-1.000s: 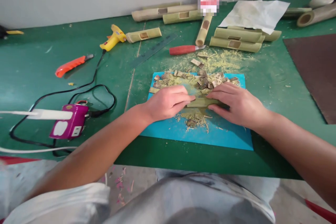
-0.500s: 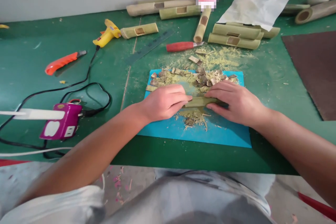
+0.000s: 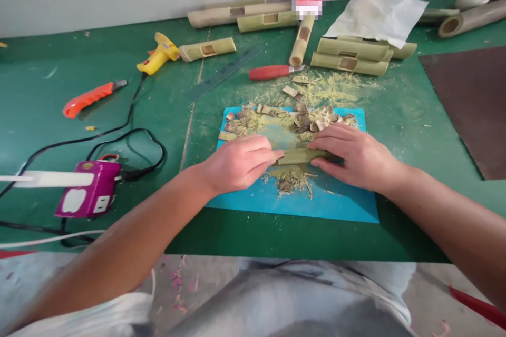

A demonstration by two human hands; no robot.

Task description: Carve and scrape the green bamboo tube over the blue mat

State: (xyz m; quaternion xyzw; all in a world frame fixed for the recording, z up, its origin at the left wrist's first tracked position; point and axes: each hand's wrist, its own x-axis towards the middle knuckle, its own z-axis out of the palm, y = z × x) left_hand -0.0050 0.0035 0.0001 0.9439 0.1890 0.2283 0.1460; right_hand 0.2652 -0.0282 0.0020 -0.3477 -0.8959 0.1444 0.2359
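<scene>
A green bamboo tube [image 3: 296, 156] lies level between my two hands, just above a blue sheet [image 3: 237, 199]. My left hand [image 3: 243, 163] has its fingers pinched at the tube's left end. At the other end my right hand [image 3: 350, 152] is closed round the tube, thumb below and fingers on top. The tube's two ends are covered by my fingers. Bamboo chips [image 3: 304, 118] and pale dust are strewn over the sheet's far half. A small heap of shavings [image 3: 288, 184] sits right in front of the tube.
Behind the sheet lie a red-handled knife [image 3: 271, 72], a ruler [image 3: 225, 73] and several notched bamboo tubes [image 3: 350, 63]. To the left are an orange utility knife [image 3: 89, 100], a yellow glue gun [image 3: 158, 55] and a purple power adapter [image 3: 89, 189] with cords. A dark mat [image 3: 466, 100] lies right.
My left hand has shifted slightly left and down along the bamboo tube, showing more of its left end. My right hand keeps nearly the same place. The whole view has shifted a little.
</scene>
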